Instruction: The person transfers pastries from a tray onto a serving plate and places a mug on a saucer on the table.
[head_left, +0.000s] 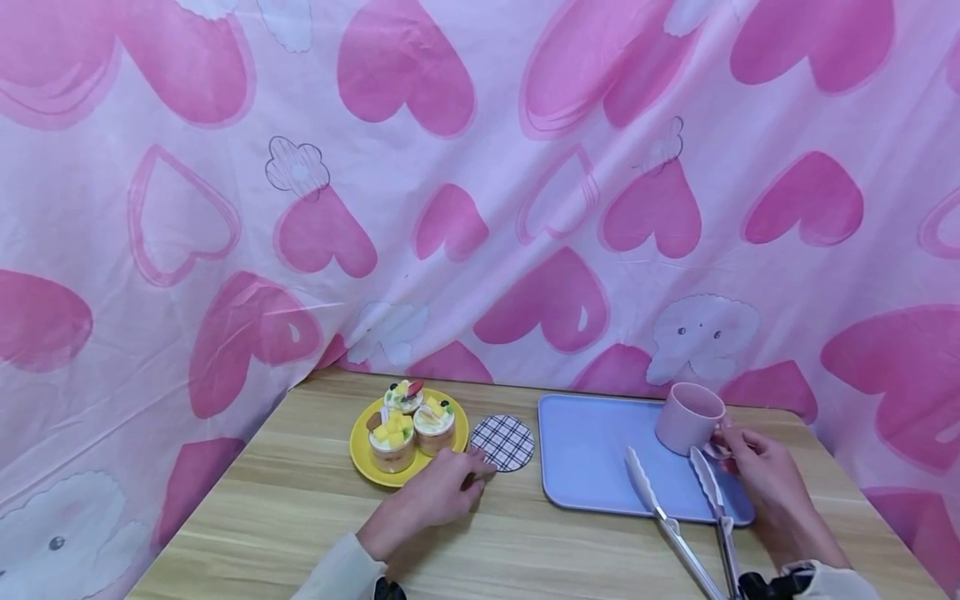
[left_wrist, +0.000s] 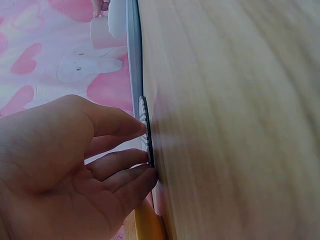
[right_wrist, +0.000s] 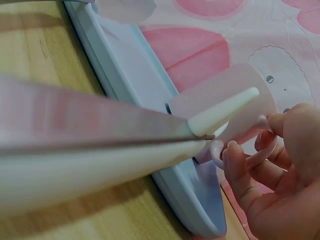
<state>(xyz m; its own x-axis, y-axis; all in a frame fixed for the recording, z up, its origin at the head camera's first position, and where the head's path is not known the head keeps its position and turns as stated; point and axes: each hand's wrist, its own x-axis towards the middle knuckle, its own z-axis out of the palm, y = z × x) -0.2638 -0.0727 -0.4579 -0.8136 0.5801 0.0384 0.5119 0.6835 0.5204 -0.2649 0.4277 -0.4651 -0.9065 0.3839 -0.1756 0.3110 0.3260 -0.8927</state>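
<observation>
A pink mug [head_left: 682,421] stands upright at the back right of the blue tray [head_left: 585,458]. My right hand [head_left: 776,483] holds its handle [right_wrist: 257,157], with fingers and thumb curled round it in the right wrist view. My left hand [head_left: 435,500] reaches to the near left edge of a round checked coaster [head_left: 506,442] on the table. In the left wrist view, loosely bent fingers and the thumb touch the rim of that thin coaster [left_wrist: 145,117]. Metal tongs [head_left: 678,537] with pale tips reach over the tray's front edge, arms spread, close before the mug.
Left of the coaster, a yellow plate [head_left: 360,450] bears several small dessert cups, among them one topped with yellow cubes [head_left: 393,429]. Behind the wooden table [head_left: 300,500] hangs a pink heart-patterned cloth [head_left: 450,300], which also runs along both sides.
</observation>
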